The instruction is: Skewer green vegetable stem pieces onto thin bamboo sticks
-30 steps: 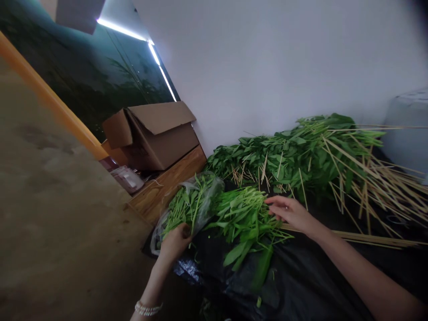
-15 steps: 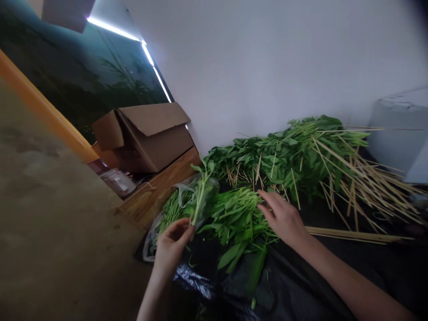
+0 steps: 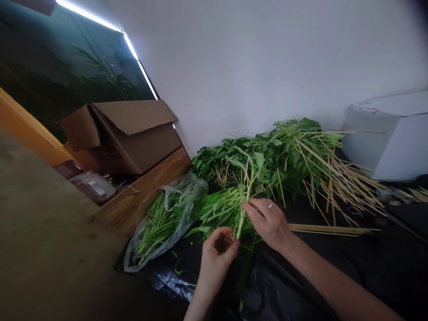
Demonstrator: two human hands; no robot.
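Observation:
A leafy stem, which looks like water spinach (image 3: 248, 189), stands upright between my two hands. My left hand (image 3: 216, 258) pinches its thick lower end between thumb and fingers. Higher up on the same stem, my right hand (image 3: 270, 223), with a ring on one finger, closes its fingertips on it. Behind my hands lies a loose heap of the same greens (image 3: 216, 209), partly hidden by them. To the left, a clear plastic bag (image 3: 192, 189) holds more green stems. All of this rests on black plastic sheeting (image 3: 281, 285).
A large pile of leafy greens (image 3: 230, 149) lies along the wall, with many thin sticks (image 3: 347, 183) on its right. A flat bundle of sticks (image 3: 331, 229) lies beside my right forearm. A cardboard box (image 3: 147, 147) stands at left, a white box (image 3: 397, 133) at right.
My left hand has brought the stem rightward, away from the bag. My right hand has left the loose heap and now grips the stem too. The view has shifted to the right.

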